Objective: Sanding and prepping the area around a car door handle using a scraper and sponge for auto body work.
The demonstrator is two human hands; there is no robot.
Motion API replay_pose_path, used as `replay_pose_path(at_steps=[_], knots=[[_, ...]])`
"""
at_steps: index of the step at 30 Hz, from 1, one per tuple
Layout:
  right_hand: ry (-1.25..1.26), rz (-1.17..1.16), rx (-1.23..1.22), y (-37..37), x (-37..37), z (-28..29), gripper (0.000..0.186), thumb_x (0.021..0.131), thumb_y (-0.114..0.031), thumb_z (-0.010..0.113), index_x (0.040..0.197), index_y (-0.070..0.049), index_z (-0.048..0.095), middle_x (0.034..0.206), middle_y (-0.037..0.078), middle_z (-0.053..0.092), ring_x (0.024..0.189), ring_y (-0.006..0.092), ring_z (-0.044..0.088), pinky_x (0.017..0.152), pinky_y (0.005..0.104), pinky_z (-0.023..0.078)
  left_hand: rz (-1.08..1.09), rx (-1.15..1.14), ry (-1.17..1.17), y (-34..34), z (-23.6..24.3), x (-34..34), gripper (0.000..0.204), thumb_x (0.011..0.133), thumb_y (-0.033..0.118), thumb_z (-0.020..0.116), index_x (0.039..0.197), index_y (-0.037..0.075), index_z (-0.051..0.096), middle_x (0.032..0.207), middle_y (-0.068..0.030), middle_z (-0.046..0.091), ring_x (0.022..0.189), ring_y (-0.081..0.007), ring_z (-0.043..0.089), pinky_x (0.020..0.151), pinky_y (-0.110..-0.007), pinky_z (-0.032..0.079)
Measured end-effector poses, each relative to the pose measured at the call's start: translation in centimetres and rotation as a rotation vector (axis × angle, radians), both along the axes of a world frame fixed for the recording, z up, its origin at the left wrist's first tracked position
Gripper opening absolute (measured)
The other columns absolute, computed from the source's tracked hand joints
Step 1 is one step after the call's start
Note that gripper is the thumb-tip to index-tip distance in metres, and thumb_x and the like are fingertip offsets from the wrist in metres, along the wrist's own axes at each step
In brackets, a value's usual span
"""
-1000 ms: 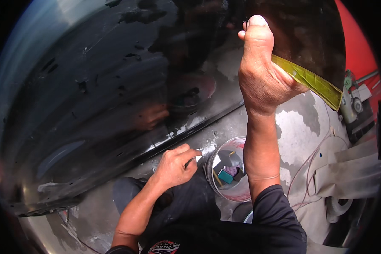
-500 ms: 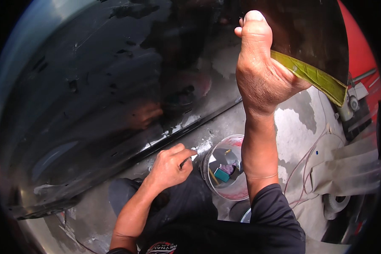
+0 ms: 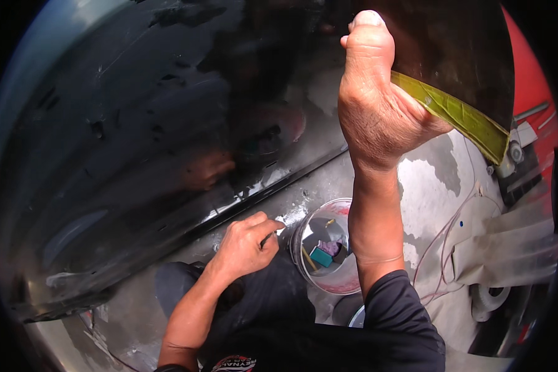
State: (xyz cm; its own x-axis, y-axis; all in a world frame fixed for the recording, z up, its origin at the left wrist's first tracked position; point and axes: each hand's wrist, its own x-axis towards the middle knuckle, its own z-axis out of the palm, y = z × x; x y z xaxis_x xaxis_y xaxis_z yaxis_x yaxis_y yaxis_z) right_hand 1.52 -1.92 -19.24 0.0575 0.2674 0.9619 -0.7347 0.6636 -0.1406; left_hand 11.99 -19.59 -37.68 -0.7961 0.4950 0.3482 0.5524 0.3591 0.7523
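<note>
Blotchy floor (image 3: 434, 177), ctr-right. L hand (image 3: 243, 245), lower ctr: fingers loosely curled, apart. R hand (image 3: 375, 115): fingers mostly hidden, can't tell grip; could slip if yellow-green strip (image 3: 462, 115)'s wet.

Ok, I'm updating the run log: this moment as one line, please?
Left hand: loosely curled, contents unclear; right hand: at yellow-green strip, grip partly hidden; nearby: black panel; rest: bucket, teal block inside
</note>
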Motion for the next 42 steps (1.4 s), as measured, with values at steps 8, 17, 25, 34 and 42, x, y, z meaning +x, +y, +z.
replay_pose_path(at_steps=[8,17,25,34,42], knots=[[0.200,-0.266,0.089,1.1,-1.0,0.9,0.006,0.083,0.006,0.079,0.087,0.006,0.074,0.079,0.007,0.074,0.068,0.0140,0.071,0.066,0.0250,0.058,-0.007,0.014,0.013,0.3,-0.1,-0.1,0.026,0.076,-0.006,0.064,0.099,0.001,0.075,0.074,-0.0123,0.061,0.062,-0.0260,0.062,0.056,-0.036,0.050],[0.051,-0.172,-0.041,-0.5,0.1,0.3,0.019,0.086,0.008,0.073,0.104,0.008,0.069,0.086,0.012,0.073,0.068,0.0149,0.068,0.061,0.0272,0.056,-0.013,-0.023,0.007,0.1,-0.1,-0.2,0.024,0.075,-0.001,0.066,0.098,0.003,0.074,0.082,-0.0133,0.064,0.067,-0.0344,0.066,0.060,-0.043,0.054],[0.065,0.088,0.028,0.9,0.0,2.5,0.011,0.085,0.008,0.073,0.095,0.006,0.068,0.083,0.008,0.070,0.066,0.0142,0.067,0.060,0.0267,0.056,-0.011,-0.033,-0.004,0.1,-0.3,-0.1,0.025,0.075,0.000,0.066,0.098,0.002,0.075,0.083,-0.0134,0.065,0.069,-0.0351,0.067,0.062,-0.044,0.055],[-0.127,0.078,0.100,2.7,3.1,0.8,0.011,0.087,0.007,0.075,0.097,0.005,0.073,0.088,0.007,0.074,0.076,0.0145,0.071,0.073,0.0272,0.058,-0.004,-0.022,0.013,0.3,-0.1,-0.2,0.024,0.078,-0.002,0.067,0.100,0.001,0.075,0.075,-0.0129,0.061,0.066,-0.0295,0.063,0.061,-0.039,0.052],[-1.530,0.475,-0.080,9.9,14.2,-14.7,0.035,0.087,-0.023,0.081,0.105,0.006,0.074,0.094,0.016,0.076,0.086,0.0197,0.071,0.078,0.0340,0.056,0.191,0.042,-0.201,-0.4,0.3,-0.3,0.032,0.085,0.004,0.069,0.116,0.003,0.072,0.085,-0.0092,0.061,0.063,-0.0180,0.057,0.058,-0.032,0.046]])
